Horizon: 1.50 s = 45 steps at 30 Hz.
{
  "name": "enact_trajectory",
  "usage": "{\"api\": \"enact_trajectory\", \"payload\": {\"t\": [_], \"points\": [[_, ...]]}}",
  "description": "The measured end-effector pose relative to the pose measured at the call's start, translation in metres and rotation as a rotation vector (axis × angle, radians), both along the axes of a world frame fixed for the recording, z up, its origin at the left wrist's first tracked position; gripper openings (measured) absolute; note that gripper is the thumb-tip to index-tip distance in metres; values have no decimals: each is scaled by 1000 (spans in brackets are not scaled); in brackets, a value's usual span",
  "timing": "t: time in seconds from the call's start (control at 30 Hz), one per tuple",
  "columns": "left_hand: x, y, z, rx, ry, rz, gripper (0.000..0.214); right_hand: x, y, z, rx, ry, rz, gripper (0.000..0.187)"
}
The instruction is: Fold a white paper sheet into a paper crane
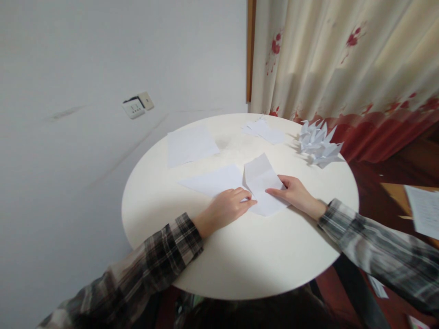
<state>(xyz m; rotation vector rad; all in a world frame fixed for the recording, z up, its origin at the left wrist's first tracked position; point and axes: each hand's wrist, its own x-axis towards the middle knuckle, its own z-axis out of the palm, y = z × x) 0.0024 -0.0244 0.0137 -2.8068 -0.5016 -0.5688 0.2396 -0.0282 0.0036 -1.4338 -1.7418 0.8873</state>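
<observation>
Midway across the white table (254,260), the right hand (297,194) grips a folded sheet (261,172), as if to steady it; the left hand (233,205) seems to pinch its left edge; beyond, paper birds (317,142) stand out of the way.

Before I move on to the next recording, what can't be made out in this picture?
All in the head view:
- Some fingertips of the right hand: hidden behind the folded paper.
- The near edge of the pointed paper: partly covered by the left hand.
- The number of paper cranes: they overlap.
- Writing on the printed sheet: too small and blurred; the sheet is cut off by the right edge.
</observation>
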Motion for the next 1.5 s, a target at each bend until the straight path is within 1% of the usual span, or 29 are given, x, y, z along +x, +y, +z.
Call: {"api": "enact_trajectory", "payload": {"t": [0.17, 0.37, 0.5, 0.6, 0.93, 1.17, 1.27, 1.37, 1.5], "points": [[0, 1, -3, -19, -24, 12, 18, 1, 1, -1, 9, 28, 14, 38], [1, 1, -6, -40, -31, 26, 17, 2, 2, -5, -45, 178, 60, 38], [0, 2, -7, -57, -37, 30, 16, 1, 1, -5, -82, 234, 65, 39], [0, 2, -8, -61, -35, 33, 17, 1, 1, -4, -103, 254, 70, 39], [0, 2, -8, -35, -47, 23, 19, 1, 1, -1, -91, 270, 61, 38], [-1, 1, -6, -25, -50, 31, 17, -1, -3, 1, -62, 195, 23, 39], [0, 0, -2, -29, -42, 30, 17, 0, -6, 0, -24, 113, 11, 39], [-1, -1, 0, -43, -8, -19, 19, 1, -7, 0, 2, 25, 5, 41], [-1, -1, -1, -40, 7, -52, 19, 2, -7, -1, -3, 15, 14, 42]]}}
